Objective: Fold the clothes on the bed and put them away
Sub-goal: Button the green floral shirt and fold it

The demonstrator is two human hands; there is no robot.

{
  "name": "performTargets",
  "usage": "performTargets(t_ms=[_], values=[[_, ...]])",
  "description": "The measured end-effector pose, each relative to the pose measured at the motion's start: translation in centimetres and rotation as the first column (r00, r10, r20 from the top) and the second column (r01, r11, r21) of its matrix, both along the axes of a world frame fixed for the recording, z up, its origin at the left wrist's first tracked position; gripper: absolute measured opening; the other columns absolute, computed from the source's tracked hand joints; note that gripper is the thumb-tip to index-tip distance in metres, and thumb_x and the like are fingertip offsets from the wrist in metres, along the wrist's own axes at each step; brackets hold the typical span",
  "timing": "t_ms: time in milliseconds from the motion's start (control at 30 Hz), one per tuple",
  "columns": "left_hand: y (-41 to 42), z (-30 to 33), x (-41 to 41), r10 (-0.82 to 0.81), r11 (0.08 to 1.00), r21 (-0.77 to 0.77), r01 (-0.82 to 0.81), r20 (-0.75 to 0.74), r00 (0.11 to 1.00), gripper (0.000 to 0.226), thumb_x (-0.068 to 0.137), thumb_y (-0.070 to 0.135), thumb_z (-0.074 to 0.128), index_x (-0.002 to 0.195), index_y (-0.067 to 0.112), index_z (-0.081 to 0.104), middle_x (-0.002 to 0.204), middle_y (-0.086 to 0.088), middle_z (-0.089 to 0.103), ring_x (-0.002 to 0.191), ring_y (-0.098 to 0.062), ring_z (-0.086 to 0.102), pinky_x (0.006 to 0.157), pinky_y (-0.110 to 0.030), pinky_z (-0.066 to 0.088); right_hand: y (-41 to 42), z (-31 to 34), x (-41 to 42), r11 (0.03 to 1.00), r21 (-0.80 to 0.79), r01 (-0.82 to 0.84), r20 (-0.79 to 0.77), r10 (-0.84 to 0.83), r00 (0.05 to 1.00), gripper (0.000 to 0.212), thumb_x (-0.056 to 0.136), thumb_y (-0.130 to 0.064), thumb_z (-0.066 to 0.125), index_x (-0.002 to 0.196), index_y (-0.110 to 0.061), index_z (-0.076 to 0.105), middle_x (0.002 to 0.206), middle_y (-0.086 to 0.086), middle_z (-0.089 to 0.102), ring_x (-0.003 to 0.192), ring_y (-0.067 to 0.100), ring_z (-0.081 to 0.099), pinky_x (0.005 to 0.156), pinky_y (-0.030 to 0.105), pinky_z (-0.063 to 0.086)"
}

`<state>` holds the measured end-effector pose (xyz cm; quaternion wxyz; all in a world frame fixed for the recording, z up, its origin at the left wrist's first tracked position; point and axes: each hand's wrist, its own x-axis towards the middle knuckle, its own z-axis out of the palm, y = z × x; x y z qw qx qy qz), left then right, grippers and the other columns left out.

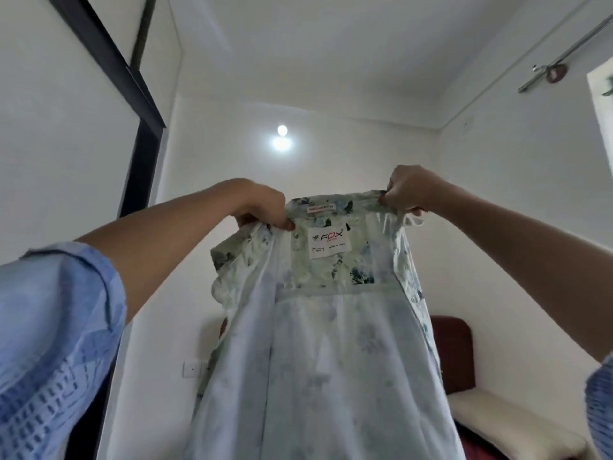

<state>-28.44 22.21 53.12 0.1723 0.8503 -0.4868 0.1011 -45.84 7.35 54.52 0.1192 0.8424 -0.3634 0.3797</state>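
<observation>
Floral shirt (331, 343), one, hangs pinched by two hands' fingers (285, 224) at collar.

We have a single wide-angle view, worn on the head and tilted upward and forward, so the ceiling (331, 44) fills the top of the frame and a lit bulb (282, 130) sits on the far wall just above centre. The raised shirt (318, 343) hangs close before the lens at lower centre. Wall lines bow toward the frame edges.
</observation>
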Motion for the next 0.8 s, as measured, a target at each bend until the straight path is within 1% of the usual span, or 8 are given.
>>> performTargets(t_ms=[100,200,333,400,467,567,700,800], values=[[0.4,0.5,-0.4,-0.099,0.977,-0.214,0.020,-0.365,0.926,0.012,0.096,0.010,0.055,0.087,0.005,0.062,0.065,-0.007,0.069,0.052,-0.018,0.066,0.052,-0.028,0.057,0.7,-0.2,0.0,0.956,0.268,-0.123,0.044,0.116,0.992,0.027,0.092,0.000,0.046,0.068,0.002,0.057,0.034,0.003,0.050,0.025,0.012,0.043,0.030,0.016,0.027],[0.6,1.0,-0.8,-0.175,0.933,-0.361,-0.015,-0.488,0.855,0.023,0.096,-0.001,0.045,0.076,0.004,0.055,0.046,-0.006,0.060,0.036,-0.013,0.057,0.040,-0.022,0.052,1.5,-0.3,0.5,0.897,0.376,-0.234,0.126,0.200,0.972,0.030,0.096,-0.004,0.034,0.079,0.004,0.058,0.045,0.010,0.060,0.032,0.017,0.054,0.037,0.015,0.027],[0.4,0.9,-1.4,-0.261,0.901,-0.433,-0.024,-0.585,0.768,0.026,0.100,0.001,0.035,0.085,-0.008,0.055,0.056,-0.015,0.065,0.046,-0.021,0.066,0.050,-0.032,0.056,2.0,0.2,0.6,0.682,0.573,-0.455,0.336,0.311,0.889,0.038,0.099,-0.004,0.025,0.087,0.009,0.059,0.065,0.018,0.070,0.060,0.026,0.070,0.041,0.021,0.048],[0.2,0.5,-1.1,-0.289,0.892,-0.453,-0.017,-0.597,0.748,0.023,0.101,0.005,0.039,0.107,-0.011,0.054,0.079,-0.020,0.068,0.067,-0.024,0.069,0.061,-0.036,0.059,1.7,0.3,0.6,0.605,0.584,-0.541,0.434,0.330,0.838,0.030,0.098,0.001,0.030,0.091,0.011,0.057,0.072,0.021,0.071,0.074,0.028,0.070,0.051,0.030,0.058],[0.3,0.2,-0.8,-0.322,0.888,-0.458,0.027,-0.580,0.748,0.031,0.098,0.006,0.051,0.126,-0.006,0.050,0.111,-0.019,0.066,0.097,-0.028,0.066,0.084,-0.038,0.056,1.1,0.3,0.3,0.597,0.553,-0.581,0.451,0.372,0.812,0.017,0.096,0.004,0.042,0.100,0.011,0.058,0.087,0.021,0.070,0.079,0.025,0.069,0.060,0.030,0.060],[0.5,-0.1,-0.3,-0.292,0.922,-0.372,0.103,-0.500,0.815,0.027,0.089,-0.003,0.061,0.115,-0.004,0.060,0.121,-0.017,0.063,0.121,-0.027,0.056,0.102,-0.031,0.045,0.2,0.3,-0.3,0.676,0.470,-0.568,0.392,0.417,0.820,0.017,0.083,0.008,0.066,0.098,0.012,0.060,0.091,0.018,0.068,0.069,0.017,0.069,0.055,0.020,0.058],[-0.6,0.0,0.9,-0.141,0.883,-0.469,0.026,-0.212,0.967,0.033,0.083,0.013,0.074,0.109,-0.004,0.062,0.109,-0.016,0.065,0.100,-0.028,0.064,0.082,-0.033,0.056,0.0,-0.3,0.3,0.862,0.229,-0.453,0.326,0.371,0.870,0.008,0.079,0.004,0.071,0.084,0.006,0.065,0.071,0.013,0.065,0.056,0.016,0.061,0.051,0.021,0.056],[-1.1,-0.1,1.3,0.061,0.842,-0.540,0.010,0.114,0.992,0.028,0.091,0.030,0.064,0.088,0.003,0.058,0.103,-0.017,0.061,0.086,-0.027,0.055,0.063,-0.031,0.044,-0.4,-0.7,1.1,0.958,-0.056,-0.283,0.300,0.286,0.910,0.011,0.083,-0.013,0.064,0.082,-0.003,0.070,0.067,0.010,0.062,0.065,0.023,0.057,0.055,0.024,0.044]])
